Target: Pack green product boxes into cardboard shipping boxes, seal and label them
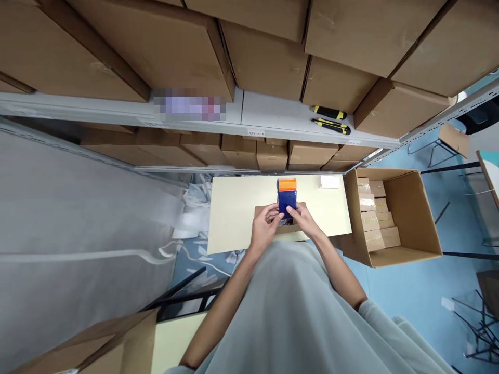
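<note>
Clamped at its near end in the grip of the left hand and the right hand, a dark blue box with an orange far end is held above the pale desk. Its long axis is pointed away from the person, with the orange end toward the desk's far edge. A small carton is seen beneath it.

Both your arms are stretched out ahead of you, bare from about the elbows down, angling in so the hands meet far out in the middle. Your left hand sits a touch nearer, fingers curled inward in a grip. Your right hand is just beside it, almost touching, fingers bent and pinching too. Wrists look pretty straight, palms turned toward each other.
</note>
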Tool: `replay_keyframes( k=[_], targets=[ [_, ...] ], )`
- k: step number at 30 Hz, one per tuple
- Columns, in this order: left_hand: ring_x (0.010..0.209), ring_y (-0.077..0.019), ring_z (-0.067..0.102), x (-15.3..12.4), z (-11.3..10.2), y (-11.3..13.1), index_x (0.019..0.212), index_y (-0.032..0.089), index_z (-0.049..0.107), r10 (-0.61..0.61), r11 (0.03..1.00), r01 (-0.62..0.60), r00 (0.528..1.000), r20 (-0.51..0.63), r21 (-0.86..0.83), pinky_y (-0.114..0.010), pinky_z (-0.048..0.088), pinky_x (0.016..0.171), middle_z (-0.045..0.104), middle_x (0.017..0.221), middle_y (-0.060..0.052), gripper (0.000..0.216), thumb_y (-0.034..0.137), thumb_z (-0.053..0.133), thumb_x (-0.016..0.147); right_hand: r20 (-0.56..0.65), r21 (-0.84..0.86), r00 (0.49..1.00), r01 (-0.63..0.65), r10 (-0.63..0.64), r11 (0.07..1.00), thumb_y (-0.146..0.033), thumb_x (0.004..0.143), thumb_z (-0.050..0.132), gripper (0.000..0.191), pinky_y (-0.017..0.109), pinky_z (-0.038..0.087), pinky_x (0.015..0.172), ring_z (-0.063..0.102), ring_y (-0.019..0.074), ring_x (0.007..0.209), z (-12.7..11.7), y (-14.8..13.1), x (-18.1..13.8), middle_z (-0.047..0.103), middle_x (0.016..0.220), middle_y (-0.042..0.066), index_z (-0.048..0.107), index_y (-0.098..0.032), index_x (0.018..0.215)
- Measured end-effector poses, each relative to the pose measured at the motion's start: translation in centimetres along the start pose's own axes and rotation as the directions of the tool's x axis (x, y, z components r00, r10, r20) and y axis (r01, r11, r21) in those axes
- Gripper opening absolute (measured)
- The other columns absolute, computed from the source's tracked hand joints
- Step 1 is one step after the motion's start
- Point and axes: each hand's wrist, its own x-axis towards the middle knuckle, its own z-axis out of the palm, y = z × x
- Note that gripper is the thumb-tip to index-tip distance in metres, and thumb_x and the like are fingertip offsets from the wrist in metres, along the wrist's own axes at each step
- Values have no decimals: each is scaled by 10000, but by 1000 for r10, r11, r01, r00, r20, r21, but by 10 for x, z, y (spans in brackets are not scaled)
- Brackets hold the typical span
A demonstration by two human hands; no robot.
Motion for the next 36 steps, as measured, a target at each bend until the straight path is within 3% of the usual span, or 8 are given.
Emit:
replay_keyframes(
  k=[4,7,9,12,16,25,36],
  targets=[
    [1028,-255,810,-3,-3,9,1181,207,785,-1,1000,1,1000,13,-16,-443,706,969,800,1176,-119,501,604,837,880,-38,-83,999,2,-5,997,-875,918,685,755,466,582,1149,748,321,1210,-3,-1,0,821,1204,89,782,-213,1268],
    [1064,-239,780,4,-18,25,1153,212,803,122,990,-116,988,-89,75,-415,695,961,735,1317,-136,453,593,824,910,20,-139,1000,19,-16,990,-863,950,661,734,459,602,1112,759,320,1188,-5,-6,-6,820,1212,91,758,-220,1291],
    [1086,-227,759,11,-33,39,1234,220,792,201,975,-183,968,-150,124,-396,673,967,724,1341,-134,429,565,760,980,78,-199,997,36,-21,979,-823,997,635,703,463,609,1100,768,316,1175,-7,-11,-12,816,1252,98,726,-218,1344],
    [1120,-230,741,18,-53,57,1207,223,817,273,949,-264,961,-30,172,-364,638,957,765,1236,-115,366,525,685,1048,139,-353,989,102,-56,930,-744,1055,617,648,482,581,1139,754,334,1240,-12,-18,-22,800,1334,126,683,-210,1415],
    [934,-190,711,17,-63,69,1122,221,850,293,925,-306,952,92,226,-333,607,855,778,1113,-89,314,492,723,1027,223,-528,972,183,-72,830,-622,1105,616,541,479,586,1108,744,345,1246,-20,-25,-32,794,1355,145,657,-212,1457],
    [913,-182,709,6,-64,73,1170,223,847,246,941,-265,963,112,211,-318,576,786,769,1146,-92,333,494,735,1013,360,-694,929,326,-83,642,-537,1151,579,355,459,596,1000,726,323,1076,-37,-35,-39,783,1145,137,677,-210,1246],
    [870,-187,692,2,-74,91,1077,254,883,232,935,-288,937,260,205,-308,548,715,800,1059,-85,291,508,778,983,437,-741,894,420,-99,525,-621,1155,503,409,503,605,962,673,331,1044,-44,-62,-49,732,1031,131,615,-240,1055]
  ],
)
